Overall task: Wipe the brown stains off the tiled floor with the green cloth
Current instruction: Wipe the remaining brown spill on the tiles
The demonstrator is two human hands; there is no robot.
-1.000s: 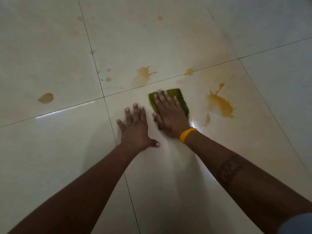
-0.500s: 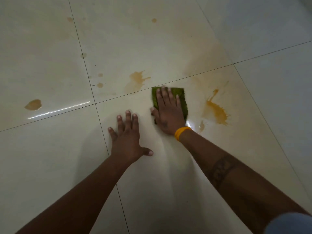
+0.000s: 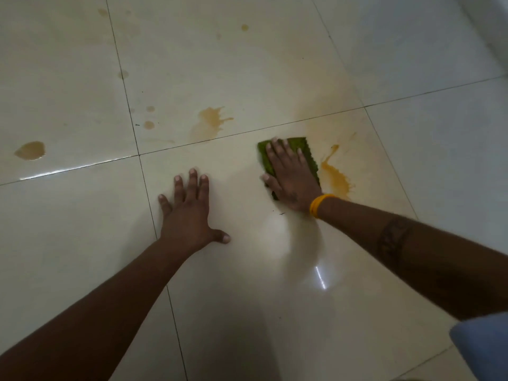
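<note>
My right hand (image 3: pixel 291 178) lies flat with straight fingers on the green cloth (image 3: pixel 303 146), pressing it to the cream tiled floor (image 3: pixel 247 284). A yellow band circles that wrist. Just right of the cloth is an orange-brown splash (image 3: pixel 336 177), touching its edge. A paler brown stain (image 3: pixel 210 122) sits beyond the grout line to the cloth's left. An oval brown puddle (image 3: pixel 30 150) lies far left. My left hand (image 3: pixel 189 213) rests flat on the floor, fingers spread, holding nothing.
Small brown drops (image 3: pixel 149 125) dot the tile near the left grout line, with one more drop (image 3: pixel 244 27) farther away. A faint brownish smear (image 3: pixel 324 105) spreads beyond the cloth. A wet sheen (image 3: pixel 320 279) glints near my right forearm.
My right hand has slid the cloth to the right, up against the orange-brown splash. My left hand stays planted on the floor.
</note>
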